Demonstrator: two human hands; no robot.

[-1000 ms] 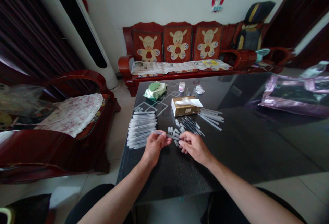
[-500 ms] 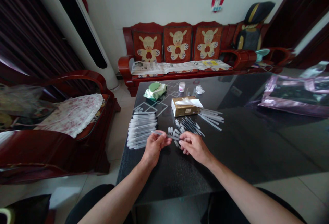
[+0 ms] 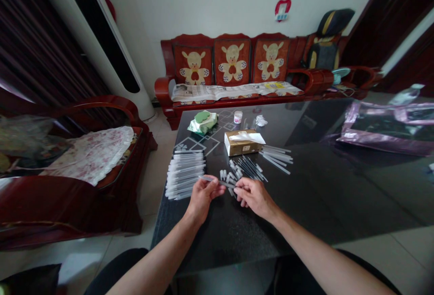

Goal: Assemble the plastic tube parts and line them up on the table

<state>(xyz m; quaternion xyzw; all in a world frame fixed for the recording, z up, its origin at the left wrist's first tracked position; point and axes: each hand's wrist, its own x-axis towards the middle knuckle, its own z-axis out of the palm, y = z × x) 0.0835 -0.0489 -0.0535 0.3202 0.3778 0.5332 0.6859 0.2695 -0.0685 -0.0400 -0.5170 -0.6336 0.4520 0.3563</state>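
My left hand pinches a slim translucent pen around its middle. At the pen's right end, the fingers of my right hand are closed on it, so its tip is hidden. The pen lies nearly level, just above the near side of the dark table. Left of my left hand is a row of similar frosted pens. Beyond my fingers are small clear caps and thin dark refills. Empty-looking translucent barrels fan out farther right.
A gold tissue box stands behind the refills. Farther back are a green wipes pack, a small white jar and crumpled tissue. A purple-edged plastic package lies on the right of the glossy black table.
The camera view has shifted slightly, so the scene sits a little lower and to the left. Both hands keep hold of the pen, in almost the same pose.
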